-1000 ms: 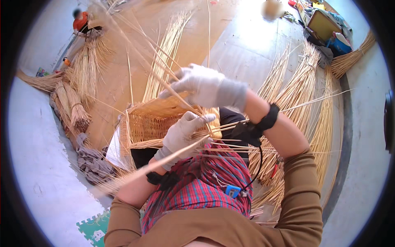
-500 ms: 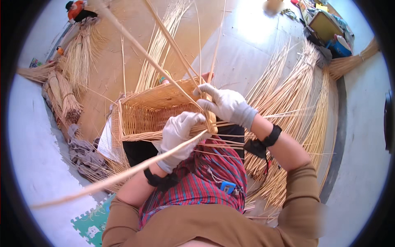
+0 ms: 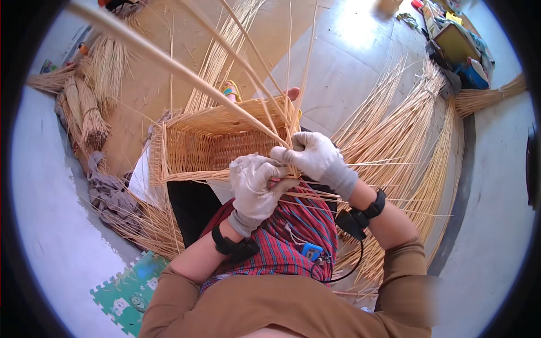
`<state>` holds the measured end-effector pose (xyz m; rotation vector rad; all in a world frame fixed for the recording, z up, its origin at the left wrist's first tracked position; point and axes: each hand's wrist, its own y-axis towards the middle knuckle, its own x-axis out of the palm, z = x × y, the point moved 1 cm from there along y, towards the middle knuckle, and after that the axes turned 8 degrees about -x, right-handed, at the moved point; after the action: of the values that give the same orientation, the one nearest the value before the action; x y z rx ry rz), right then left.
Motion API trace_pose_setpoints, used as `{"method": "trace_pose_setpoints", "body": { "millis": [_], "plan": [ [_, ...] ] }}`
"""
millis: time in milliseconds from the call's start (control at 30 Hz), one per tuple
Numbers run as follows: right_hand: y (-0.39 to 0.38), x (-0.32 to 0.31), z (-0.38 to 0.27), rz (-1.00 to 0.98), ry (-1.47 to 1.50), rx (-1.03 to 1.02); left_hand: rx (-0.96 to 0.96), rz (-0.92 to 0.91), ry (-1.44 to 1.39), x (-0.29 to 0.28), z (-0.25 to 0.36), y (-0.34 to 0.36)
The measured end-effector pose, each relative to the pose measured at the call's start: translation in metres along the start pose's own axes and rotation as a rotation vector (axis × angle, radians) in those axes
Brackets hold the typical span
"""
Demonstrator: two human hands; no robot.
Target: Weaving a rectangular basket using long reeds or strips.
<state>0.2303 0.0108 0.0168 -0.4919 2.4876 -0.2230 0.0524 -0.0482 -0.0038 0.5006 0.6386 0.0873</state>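
Note:
A rectangular woven wicker basket (image 3: 217, 151) rests across my lap, its open side up. Long loose wicker strands (image 3: 186, 73) rise from its right end and fan out toward the upper left and upward. At the near right corner, my left hand (image 3: 255, 188), in a white glove, is closed on the woven rim with bent fingers. My right hand (image 3: 318, 158), gloved too, pinches wicker strands at the same corner, thumb and fingers close to the left hand's fingertips. Shorter strand ends stick out to the right beneath both hands.
Large bundles of wicker strands (image 3: 389, 132) spread over the floor at right; more bundles (image 3: 93, 121) lie at left beside a grey cloth (image 3: 112, 194). A green foam mat (image 3: 121, 290) is at lower left. A sandalled foot (image 3: 231, 90) shows beyond the basket.
The thick strand that crossed my left hand toward the lower left is gone from there. My right hand has moved down to the corner, and my left fingers have shifted right along the rim.

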Motion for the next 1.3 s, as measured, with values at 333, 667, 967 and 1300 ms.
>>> {"method": "trace_pose_setpoints", "body": {
  "millis": [333,667,967,1300],
  "plan": [
    [-0.005,0.019,0.002,0.059,-0.044,-0.06,-0.804,-0.555,-0.599,-0.009,-0.05,0.053],
    [0.052,-0.045,-0.095,-0.009,-0.241,-0.893,-0.393,-0.127,-0.314,0.005,-0.01,0.02],
    [0.107,-0.079,0.003,0.296,0.183,-0.702,-0.524,-0.36,-0.809,0.025,-0.039,0.031],
    [0.084,-0.063,-0.04,0.334,-0.825,-0.951,-0.649,-0.49,-0.906,0.021,-0.041,0.032]
  ]
}}
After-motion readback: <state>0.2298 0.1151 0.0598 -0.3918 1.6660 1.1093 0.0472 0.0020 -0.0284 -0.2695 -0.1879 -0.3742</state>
